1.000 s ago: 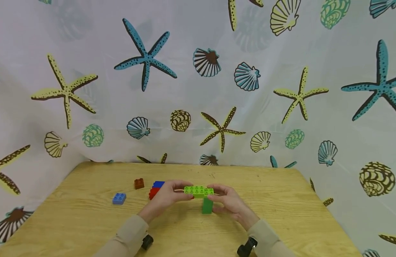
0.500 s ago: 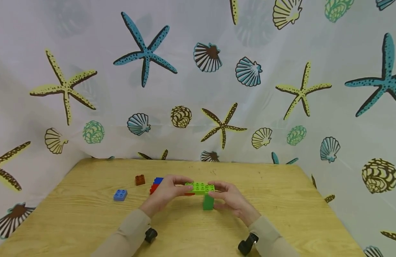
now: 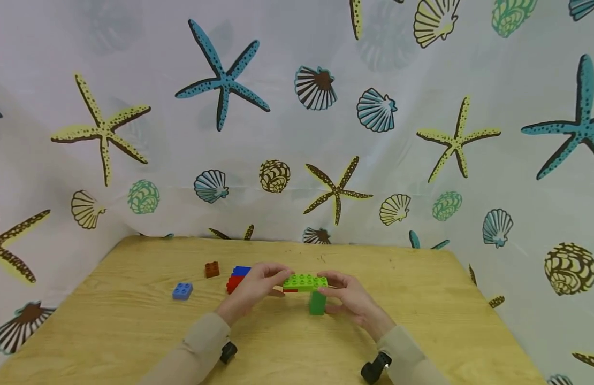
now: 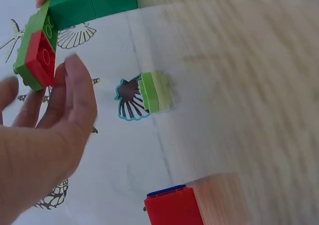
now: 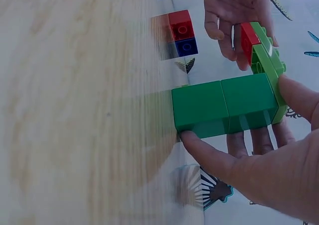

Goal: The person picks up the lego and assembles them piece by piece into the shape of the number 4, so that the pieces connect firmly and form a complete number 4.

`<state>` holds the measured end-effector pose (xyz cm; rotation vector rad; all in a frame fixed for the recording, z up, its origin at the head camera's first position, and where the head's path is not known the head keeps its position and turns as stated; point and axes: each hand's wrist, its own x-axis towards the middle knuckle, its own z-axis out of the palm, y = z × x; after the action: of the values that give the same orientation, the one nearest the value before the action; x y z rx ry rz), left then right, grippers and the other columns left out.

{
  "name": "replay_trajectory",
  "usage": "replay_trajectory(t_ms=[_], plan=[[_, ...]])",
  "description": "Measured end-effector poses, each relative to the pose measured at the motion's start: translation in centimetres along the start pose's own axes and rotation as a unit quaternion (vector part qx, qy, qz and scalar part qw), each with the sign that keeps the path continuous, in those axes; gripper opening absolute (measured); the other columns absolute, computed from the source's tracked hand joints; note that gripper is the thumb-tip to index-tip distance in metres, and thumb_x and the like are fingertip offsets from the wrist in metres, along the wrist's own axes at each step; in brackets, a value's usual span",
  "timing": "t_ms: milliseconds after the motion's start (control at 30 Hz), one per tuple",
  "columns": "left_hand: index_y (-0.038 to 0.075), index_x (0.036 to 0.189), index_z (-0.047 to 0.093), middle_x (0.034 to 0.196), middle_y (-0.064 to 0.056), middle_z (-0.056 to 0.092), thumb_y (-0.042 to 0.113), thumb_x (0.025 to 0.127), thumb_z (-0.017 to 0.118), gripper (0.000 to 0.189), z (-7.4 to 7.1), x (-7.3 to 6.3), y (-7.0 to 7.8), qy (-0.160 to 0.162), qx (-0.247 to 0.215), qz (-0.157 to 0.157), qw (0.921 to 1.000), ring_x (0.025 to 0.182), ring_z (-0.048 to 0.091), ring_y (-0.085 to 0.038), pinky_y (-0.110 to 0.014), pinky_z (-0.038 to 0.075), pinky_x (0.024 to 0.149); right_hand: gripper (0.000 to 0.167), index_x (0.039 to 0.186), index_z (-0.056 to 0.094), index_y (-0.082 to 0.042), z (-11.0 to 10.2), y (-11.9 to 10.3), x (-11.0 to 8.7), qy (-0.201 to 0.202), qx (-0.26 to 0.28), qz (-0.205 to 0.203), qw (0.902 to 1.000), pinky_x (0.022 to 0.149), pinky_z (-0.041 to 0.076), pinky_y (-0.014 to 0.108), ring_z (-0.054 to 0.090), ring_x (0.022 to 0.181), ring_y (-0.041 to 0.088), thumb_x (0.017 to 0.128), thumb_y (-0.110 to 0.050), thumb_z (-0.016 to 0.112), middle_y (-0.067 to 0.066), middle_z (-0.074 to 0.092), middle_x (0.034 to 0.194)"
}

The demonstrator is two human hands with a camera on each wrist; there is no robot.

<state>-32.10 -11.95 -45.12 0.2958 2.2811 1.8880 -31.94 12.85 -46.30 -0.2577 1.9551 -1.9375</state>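
A lime-green brick [image 3: 304, 282] lies flat across the top of a stack of two dark green bricks [image 5: 224, 106], overhanging to the left. Under the overhanging end sits a red brick [image 4: 41, 58]. My right hand [image 3: 356, 300] grips this assembly from the right, thumb on the lime-green brick and fingers along the green stack. My left hand [image 3: 251, 291] is at the red brick's end, fingers spread and relaxed, with a small gap showing between it and the bricks in the right wrist view.
Left of the left hand stand a red-and-blue brick stack [image 3: 235, 280], a reddish-brown brick [image 3: 212, 269] and a light blue brick [image 3: 182, 291] on the wooden table [image 3: 133, 326]. Another lime-green piece [image 4: 149, 92] shows behind in the left wrist view. A patterned cloth [image 3: 258, 133] hangs around the table.
The left thumb has come off the lime-green brick's left end, and the red brick underneath shows more. The right hand keeps its grip on the stack.
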Motion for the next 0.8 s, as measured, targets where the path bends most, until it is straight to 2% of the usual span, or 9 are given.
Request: replay_trajectory(t_ms=[133, 267, 333, 400, 567, 667, 800], plan=[[0.007, 0.118, 0.068, 0.122, -0.011, 0.065, 0.027, 0.103, 0.052, 0.030, -0.5, 0.4, 0.0, 0.035, 0.028, -0.008, 0.9990, 0.103, 0.061, -0.021, -0.035, 0.056, 0.085, 0.054, 0.142, 0.049, -0.006, 0.2, 0.0, 0.0, -0.001, 0.003, 0.003, 1.0000, 0.095, 0.051, 0.052, 0.058, 0.112, 0.014, 0.094, -0.020, 0.067, 0.011, 0.054, 0.137], [0.008, 0.118, 0.068, 0.123, -0.014, 0.065, 0.019, 0.103, 0.051, 0.025, -0.7, 1.3, -0.3, 0.041, 0.050, -0.007, 0.9979, 0.105, 0.060, -0.024, -0.041, 0.055, 0.088, 0.057, 0.144, 0.047, -0.004, 0.1, 0.0, -0.1, -0.003, 0.008, -0.001, 1.0000, 0.097, 0.049, 0.055, 0.058, 0.112, 0.014, 0.093, -0.022, 0.068, 0.012, 0.053, 0.138], [0.007, 0.120, 0.067, 0.125, -0.013, 0.064, 0.011, 0.102, 0.050, 0.025, -0.8, 1.8, -0.6, 0.033, 0.077, -0.010, 0.9964, 0.109, 0.060, -0.025, -0.044, 0.053, 0.091, 0.057, 0.143, 0.048, -0.005, 0.0, 0.0, -0.2, -0.002, 0.010, 0.000, 0.9999, 0.097, 0.048, 0.056, 0.058, 0.113, 0.014, 0.093, -0.022, 0.068, 0.012, 0.052, 0.139], [0.007, 0.121, 0.067, 0.130, -0.012, 0.061, 0.005, 0.100, 0.049, 0.028, -0.8, 2.3, -0.8, 0.017, 0.126, -0.011, 0.9918, 0.116, 0.058, -0.029, -0.049, 0.050, 0.096, 0.055, 0.142, 0.050, -0.006, -0.1, 0.0, -0.2, 0.001, 0.011, 0.003, 0.9999, 0.097, 0.048, 0.056, 0.058, 0.113, 0.014, 0.093, -0.023, 0.069, 0.012, 0.052, 0.140], [0.011, 0.125, 0.067, 0.149, -0.014, 0.045, -0.005, 0.093, 0.042, 0.043, -0.5, 3.6, -1.3, -0.036, 0.235, -0.022, 0.9710, 0.139, 0.037, -0.039, -0.059, 0.029, 0.113, 0.054, 0.141, 0.051, -0.007, -0.2, 0.1, -0.3, 0.004, 0.012, 0.007, 0.9999, 0.096, 0.049, 0.055, 0.058, 0.113, 0.015, 0.092, -0.023, 0.069, 0.011, 0.053, 0.139], [0.011, 0.128, 0.065, 0.154, -0.016, 0.037, -0.009, 0.088, 0.039, 0.051, -0.4, 4.0, -1.4, -0.054, 0.246, -0.036, 0.9670, 0.145, 0.026, -0.040, -0.060, 0.019, 0.117, 0.056, 0.142, 0.049, -0.006, -0.2, 0.1, -0.2, -0.001, 0.013, 0.003, 0.9999, 0.096, 0.049, 0.055, 0.058, 0.113, 0.015, 0.092, -0.023, 0.069, 0.012, 0.054, 0.138], [0.007, 0.134, 0.059, 0.154, -0.017, 0.037, -0.013, 0.084, 0.038, 0.058, -0.4, 4.4, -1.6, -0.072, 0.242, -0.052, 0.9662, 0.145, 0.026, -0.040, -0.059, 0.020, 0.117, 0.055, 0.142, 0.050, -0.006, -0.1, 0.0, 0.0, -0.008, 0.016, -0.001, 0.9998, 0.096, 0.049, 0.056, 0.058, 0.113, 0.015, 0.092, -0.022, 0.069, 0.012, 0.054, 0.137]])
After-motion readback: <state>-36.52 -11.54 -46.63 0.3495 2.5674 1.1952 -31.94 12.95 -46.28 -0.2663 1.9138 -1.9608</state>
